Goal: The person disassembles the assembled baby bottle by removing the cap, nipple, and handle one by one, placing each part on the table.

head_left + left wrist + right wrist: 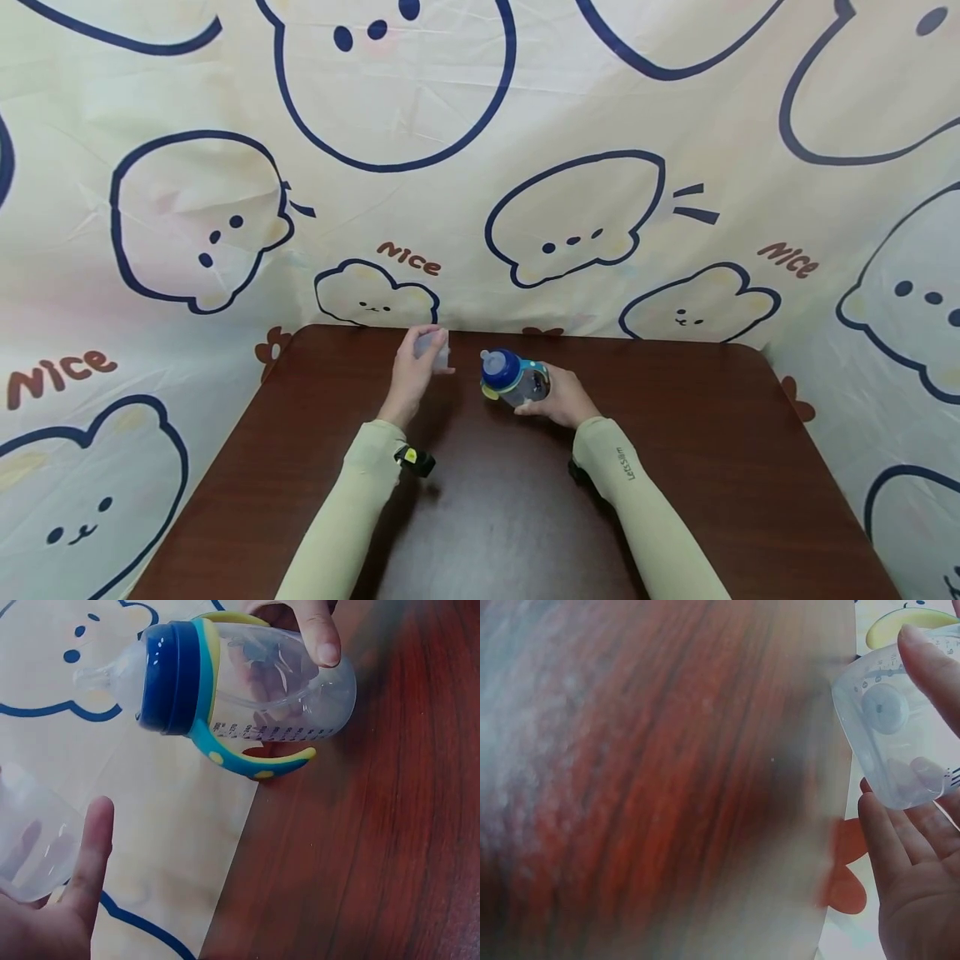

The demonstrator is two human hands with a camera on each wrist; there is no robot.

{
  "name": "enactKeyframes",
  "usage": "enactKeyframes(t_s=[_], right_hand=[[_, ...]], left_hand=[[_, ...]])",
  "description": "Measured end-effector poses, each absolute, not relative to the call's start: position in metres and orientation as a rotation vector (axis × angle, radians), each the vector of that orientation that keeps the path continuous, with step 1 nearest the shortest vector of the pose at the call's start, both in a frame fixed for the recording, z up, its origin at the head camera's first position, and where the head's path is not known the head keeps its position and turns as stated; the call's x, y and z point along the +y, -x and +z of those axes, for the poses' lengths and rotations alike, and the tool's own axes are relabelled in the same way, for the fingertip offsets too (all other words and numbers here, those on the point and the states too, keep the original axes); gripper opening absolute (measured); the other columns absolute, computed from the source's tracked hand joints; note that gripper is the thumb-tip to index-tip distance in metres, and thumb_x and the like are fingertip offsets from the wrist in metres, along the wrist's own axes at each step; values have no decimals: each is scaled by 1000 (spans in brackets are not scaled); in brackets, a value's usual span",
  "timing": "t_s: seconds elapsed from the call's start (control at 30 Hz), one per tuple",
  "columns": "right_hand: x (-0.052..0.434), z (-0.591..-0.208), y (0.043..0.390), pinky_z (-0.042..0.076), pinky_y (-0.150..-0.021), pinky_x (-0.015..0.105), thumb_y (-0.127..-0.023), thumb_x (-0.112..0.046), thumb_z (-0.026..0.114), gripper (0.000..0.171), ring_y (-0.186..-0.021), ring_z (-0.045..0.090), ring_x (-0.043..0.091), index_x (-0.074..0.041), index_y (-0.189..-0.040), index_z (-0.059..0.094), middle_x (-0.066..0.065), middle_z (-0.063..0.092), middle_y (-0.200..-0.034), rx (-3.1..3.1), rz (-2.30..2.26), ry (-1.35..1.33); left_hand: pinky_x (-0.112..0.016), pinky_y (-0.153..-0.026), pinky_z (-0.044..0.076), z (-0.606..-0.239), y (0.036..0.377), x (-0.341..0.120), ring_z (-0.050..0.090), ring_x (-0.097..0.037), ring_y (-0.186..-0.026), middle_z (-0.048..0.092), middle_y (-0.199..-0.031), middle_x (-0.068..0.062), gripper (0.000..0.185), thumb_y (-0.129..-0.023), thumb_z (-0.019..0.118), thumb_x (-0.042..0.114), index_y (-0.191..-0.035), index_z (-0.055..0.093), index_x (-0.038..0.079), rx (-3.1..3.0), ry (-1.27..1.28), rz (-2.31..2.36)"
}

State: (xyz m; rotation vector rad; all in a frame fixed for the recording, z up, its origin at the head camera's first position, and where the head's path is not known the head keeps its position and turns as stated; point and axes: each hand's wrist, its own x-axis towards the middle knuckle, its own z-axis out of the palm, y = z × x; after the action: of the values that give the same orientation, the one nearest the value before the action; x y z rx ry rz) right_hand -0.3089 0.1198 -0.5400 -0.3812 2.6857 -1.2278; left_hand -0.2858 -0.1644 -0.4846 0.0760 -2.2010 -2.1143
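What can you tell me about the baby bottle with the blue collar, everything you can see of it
The baby bottle has a clear plastic body with printed measuring marks, a dark blue collar, a translucent teat, and teal handles edged in yellow. It looks empty. The right hand grips its body, holding it tilted above the brown table, teat pointing toward the left hand, which holds a clear cap apart from it.

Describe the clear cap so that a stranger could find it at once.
On the brown table, near its far edge, the left hand holds a small clear cap. Unlike the baby bottle beside it, it has no blue collar or handles.
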Motion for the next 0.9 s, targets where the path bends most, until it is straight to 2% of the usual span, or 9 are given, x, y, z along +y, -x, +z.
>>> enactKeyframes(t_s=[0.1,0.27,0.4,0.5,0.57,0.73,0.9], right_hand=[[120,-540,309,49,-110,53,-67,-34,99,83,-119,64,26,-20,-139,60,2,70,-127,2676,-1237,368],[119,-539,308,49,-110,54,-69,-32,99,82,-121,63,27,-20,-140,59,3,69,-128,2668,-1255,357],[119,-538,306,50,-109,53,-69,-30,99,81,-118,63,28,-16,-138,60,6,69,-126,2671,-1250,341],[119,-539,306,51,-107,53,-70,-31,99,80,-116,64,28,-14,-138,60,7,70,-125,2680,-1232,348],[119,-539,306,52,-106,53,-70,-32,98,80,-115,64,28,-14,-138,60,6,70,-124,2682,-1229,354],[118,-541,307,51,-107,53,-67,-31,100,79,-115,64,27,-14,-135,62,6,70,-122,2675,-1256,363],[119,-541,308,50,-108,54,-68,-28,100,79,-117,64,28,-14,-135,62,6,70,-124,2674,-1264,354]], left_hand=[[-34,-75,64,-486,287,-167,53,-30,-116,48,-137,-14,51,-104,61,43,-143,50,13,-2206,-60,-2138],[-34,-83,63,-487,287,-171,51,-34,-122,43,-142,-16,55,-103,62,44,-146,45,16,-2219,0,-2161],[-45,-94,61,-488,286,-174,51,-36,-126,39,-146,-17,55,-103,63,41,-148,42,17,-2168,22,-2228],[-58,-105,52,-489,286,-178,54,-34,-126,38,-146,-16,53,-103,64,38,-147,41,16,-2072,-6,-2311],[-60,-109,48,-491,286,-181,56,-31,-124,38,-145,-15,53,-104,64,36,-147,41,15,-2026,-24,-2337],[-49,-106,49,-495,287,-188,55,-26,-119,42,-141,-10,52,-104,63,34,-146,43,13,-2023,-79,-2292],[-49,-108,43,-494,288,-191,51,-27,-122,45,-142,-10,49,-104,65,29,-145,45,12,-2004,-76,-2296]])
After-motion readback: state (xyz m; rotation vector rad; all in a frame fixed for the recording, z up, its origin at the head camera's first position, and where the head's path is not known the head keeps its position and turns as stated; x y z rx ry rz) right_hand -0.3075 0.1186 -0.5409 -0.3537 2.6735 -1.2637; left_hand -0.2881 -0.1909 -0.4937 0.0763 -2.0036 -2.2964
